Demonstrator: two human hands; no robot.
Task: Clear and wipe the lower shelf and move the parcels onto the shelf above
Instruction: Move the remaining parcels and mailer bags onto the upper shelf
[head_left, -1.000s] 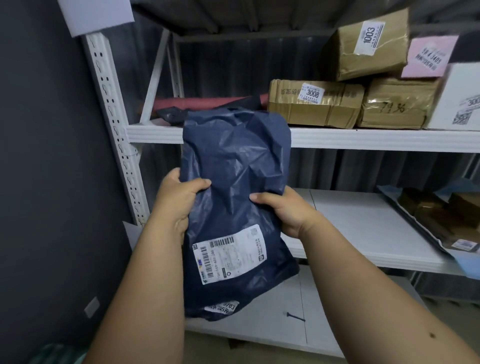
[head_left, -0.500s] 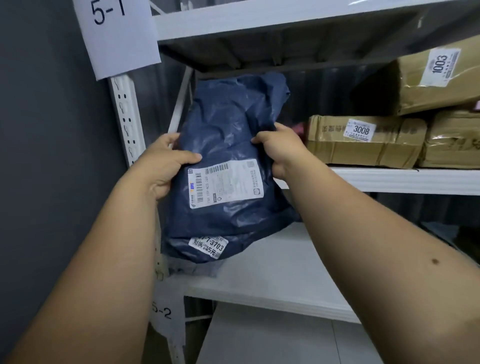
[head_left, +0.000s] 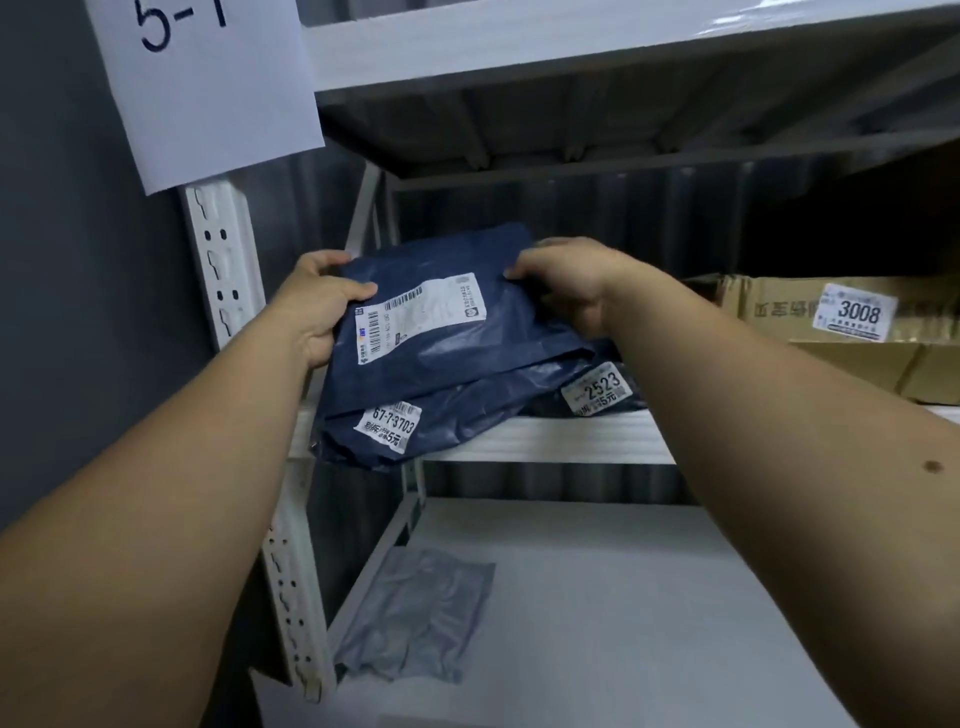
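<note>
The dark blue parcel (head_left: 441, 343) was up on the shelf above (head_left: 545, 439). It lay at the left end, partly on top of another blue parcel (head_left: 587, 384) with a tag that read 2523. Its near end, with the tag 67-7-3703, hung a little over the front edge of the shelf.

The left hand (head_left: 317, 306) gripped the left side of the parcel, thumb on top. The right hand (head_left: 566, 283) held the far right corner, fingers curled over the edge.

The job at this moment looked like setting the bag down flat. To do that well, the hands should push it a bit deeper, so no part sticks out past the edge. A soft bag like this can slide, and it sat tilted on the one below, so it may slip off if let go too soon. Both hands should let go only when it lies steady. A brown box (head_left: 831, 332) marked 3008 sat close on the right, so there was not much room that way.

On the lower shelf (head_left: 649, 597) a thin grey bag (head_left: 415, 618) was there to move.
</note>
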